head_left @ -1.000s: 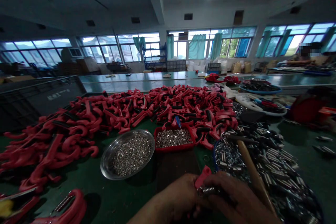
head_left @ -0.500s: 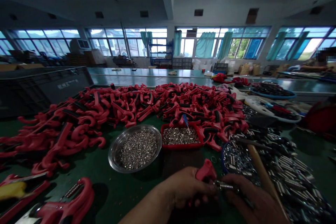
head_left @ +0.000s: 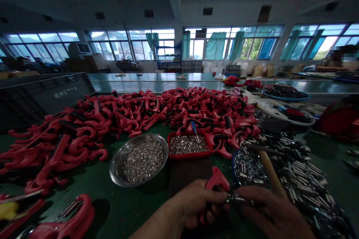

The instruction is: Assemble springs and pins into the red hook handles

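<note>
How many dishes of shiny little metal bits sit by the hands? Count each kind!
Round metal dish: 1
Red tray: 1
Blue-rimmed bowl: 1
Total: 3

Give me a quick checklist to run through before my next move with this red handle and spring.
1. Left hand gripping red handle: ok.
2. Right hand pinching spring: ok.
3. Spring seated in red handle: cannot tell, fingers hide the joint.
4. Steel bowl stocked with small metal parts, close ahead: ok.
5. Red tray stocked with metal pieces: ok.
6. Wooden hammer handle clear of right hand: cannot tell.
</note>
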`<action>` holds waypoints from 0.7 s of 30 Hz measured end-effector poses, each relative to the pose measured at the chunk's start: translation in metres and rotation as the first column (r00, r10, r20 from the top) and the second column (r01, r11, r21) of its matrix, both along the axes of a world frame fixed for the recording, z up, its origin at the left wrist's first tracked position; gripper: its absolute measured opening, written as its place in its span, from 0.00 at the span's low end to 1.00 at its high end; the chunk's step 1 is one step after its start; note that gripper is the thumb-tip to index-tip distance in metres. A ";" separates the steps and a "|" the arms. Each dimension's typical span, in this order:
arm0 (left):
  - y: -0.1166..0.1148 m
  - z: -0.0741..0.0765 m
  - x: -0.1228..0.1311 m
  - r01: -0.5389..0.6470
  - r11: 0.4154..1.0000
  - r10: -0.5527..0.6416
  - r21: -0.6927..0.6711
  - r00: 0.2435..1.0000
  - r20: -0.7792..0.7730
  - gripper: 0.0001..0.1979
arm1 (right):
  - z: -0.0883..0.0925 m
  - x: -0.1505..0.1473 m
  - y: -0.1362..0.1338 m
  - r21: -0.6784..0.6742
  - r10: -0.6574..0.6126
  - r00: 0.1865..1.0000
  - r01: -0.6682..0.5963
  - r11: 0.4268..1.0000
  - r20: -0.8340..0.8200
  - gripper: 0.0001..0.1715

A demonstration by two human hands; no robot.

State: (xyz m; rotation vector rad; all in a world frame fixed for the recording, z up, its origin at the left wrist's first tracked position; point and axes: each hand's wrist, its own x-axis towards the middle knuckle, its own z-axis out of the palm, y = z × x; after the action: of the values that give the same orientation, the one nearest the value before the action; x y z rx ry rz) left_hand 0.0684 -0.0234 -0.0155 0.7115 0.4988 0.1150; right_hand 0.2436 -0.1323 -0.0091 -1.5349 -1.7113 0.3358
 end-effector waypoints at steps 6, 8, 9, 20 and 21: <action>0.000 0.005 -0.002 -0.026 1.000 0.026 -0.007 0.999 0.021 0.13 | 0.001 -0.001 -0.002 0.003 -0.040 0.999 0.040 0.999 -0.025 0.11; -0.001 0.005 -0.001 -0.021 1.000 0.021 -0.006 1.000 0.006 0.13 | 0.003 -0.004 -0.002 0.035 -0.056 0.998 0.058 0.998 -0.039 0.11; -0.002 0.005 -0.001 -0.024 1.000 0.024 -0.006 1.000 0.006 0.14 | 0.004 -0.005 -0.001 0.049 -0.052 0.998 0.054 0.997 -0.042 0.10; -0.022 0.004 0.007 -0.078 0.989 0.093 -0.121 0.988 0.123 0.15 | -0.005 0.010 -0.005 -0.153 -0.110 0.939 0.063 0.986 -0.324 0.09; -0.024 0.003 0.009 -0.085 0.987 0.102 -0.139 0.987 0.122 0.15 | -0.004 0.011 -0.004 -0.168 -0.110 0.922 0.050 0.985 -0.372 0.10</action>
State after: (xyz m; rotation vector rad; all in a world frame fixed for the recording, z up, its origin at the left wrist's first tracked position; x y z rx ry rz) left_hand 0.0775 -0.0474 -0.0127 0.5456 0.4121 0.2126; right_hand 0.2549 -0.1361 -0.0128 -1.5266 -1.3392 0.6916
